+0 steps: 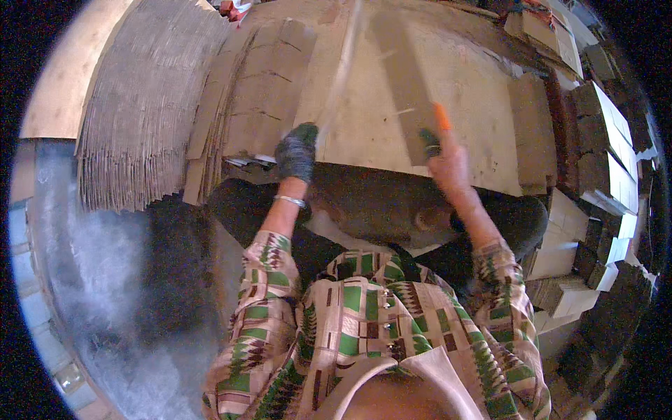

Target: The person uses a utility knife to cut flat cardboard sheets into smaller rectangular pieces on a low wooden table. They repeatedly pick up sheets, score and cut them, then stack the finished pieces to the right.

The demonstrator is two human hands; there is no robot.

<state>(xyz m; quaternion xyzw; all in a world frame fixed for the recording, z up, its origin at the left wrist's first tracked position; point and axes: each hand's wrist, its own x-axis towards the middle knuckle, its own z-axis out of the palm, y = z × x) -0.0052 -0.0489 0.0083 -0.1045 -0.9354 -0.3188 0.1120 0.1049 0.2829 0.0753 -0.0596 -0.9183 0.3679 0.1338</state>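
My left hand (297,151), in a dark knitted glove, rests on the near edge of a large flat cardboard sheet (364,105) and seems to hold a thin pale strip (341,66) that runs away from me; blur hides the grip. My right hand (448,164) is bare and grips a tool with an orange and dark handle (437,126). It lies against a long brownish cardboard piece (406,77) lying on the sheet. The sheet sits in front of my crossed legs.
A tall fanned stack of flat cardboard sheets (147,105) stands at the left. Folded cardboard pieces (262,91) lie beside my left hand. Stacks of folded boxes (602,175) line the right side. A grey dusty floor (91,280) spreads at the lower left.
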